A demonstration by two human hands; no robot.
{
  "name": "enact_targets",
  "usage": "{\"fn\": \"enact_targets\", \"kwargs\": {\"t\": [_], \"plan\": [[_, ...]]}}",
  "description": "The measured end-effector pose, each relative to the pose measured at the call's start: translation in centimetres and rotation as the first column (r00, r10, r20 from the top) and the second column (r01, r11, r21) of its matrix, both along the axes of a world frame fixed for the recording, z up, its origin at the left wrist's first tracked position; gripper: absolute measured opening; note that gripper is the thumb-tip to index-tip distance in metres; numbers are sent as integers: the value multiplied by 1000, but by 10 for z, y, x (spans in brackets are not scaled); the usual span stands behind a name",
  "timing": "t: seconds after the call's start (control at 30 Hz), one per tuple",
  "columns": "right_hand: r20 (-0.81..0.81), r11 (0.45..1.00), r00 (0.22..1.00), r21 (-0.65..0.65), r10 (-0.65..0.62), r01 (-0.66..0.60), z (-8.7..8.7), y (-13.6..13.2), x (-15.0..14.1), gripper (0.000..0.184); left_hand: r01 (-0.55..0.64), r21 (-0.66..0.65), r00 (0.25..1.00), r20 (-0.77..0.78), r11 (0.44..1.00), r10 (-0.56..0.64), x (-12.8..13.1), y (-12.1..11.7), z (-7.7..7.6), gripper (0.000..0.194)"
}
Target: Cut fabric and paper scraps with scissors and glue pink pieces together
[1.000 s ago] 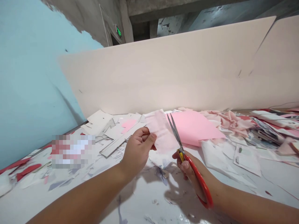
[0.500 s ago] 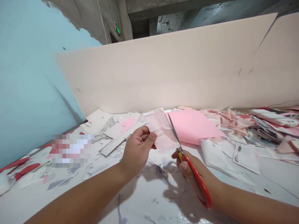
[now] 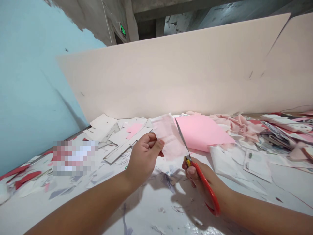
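Partition board (image 3: 171, 75) at the back, counter (image 3: 146, 212) below it, scraps both sides. Pink sheet (image 3: 202, 132) lies behind the blades; if our aim runs deep, the tips could nick it. Left hand (image 3: 144, 153): grip pinched on the left side of the thin pale piece (image 3: 171, 142), held up over the counter. Right hand (image 3: 211, 174): grip closed round the red-handled scissors (image 3: 207, 187), blades nearly together along the piece's right edge. Can't tell if they bite it. Far side of the piece has no support, so it could fold between the blades and give us a ragged edge. Light pinch could let it slip or twist. Smallest item, biggest risk: left fingertips, if the blades swing inward.
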State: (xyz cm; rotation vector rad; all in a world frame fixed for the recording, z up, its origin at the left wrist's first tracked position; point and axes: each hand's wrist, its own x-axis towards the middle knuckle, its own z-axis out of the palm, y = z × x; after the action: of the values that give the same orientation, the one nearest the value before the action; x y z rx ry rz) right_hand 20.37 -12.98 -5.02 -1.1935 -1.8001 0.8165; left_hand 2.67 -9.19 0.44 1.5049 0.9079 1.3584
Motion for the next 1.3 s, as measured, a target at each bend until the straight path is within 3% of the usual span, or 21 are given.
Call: {"fn": "enact_targets", "kwargs": {"t": [0.97,1.1,1.3], "plan": [[-74,994,997,-111,-27,19,12,-3,-2,42,40,-19,999,5,999,-40,1,0,-3,21],[-152,973,985,-226,-81,45,8,-2,-3,42,51,-39,999,5,998,-51,1,1,-5,21],[-333,999,942,-29,24,-35,-5,3,-1,36,183,-152,981,-36,971,-190,6,-1,-16,23]]}}
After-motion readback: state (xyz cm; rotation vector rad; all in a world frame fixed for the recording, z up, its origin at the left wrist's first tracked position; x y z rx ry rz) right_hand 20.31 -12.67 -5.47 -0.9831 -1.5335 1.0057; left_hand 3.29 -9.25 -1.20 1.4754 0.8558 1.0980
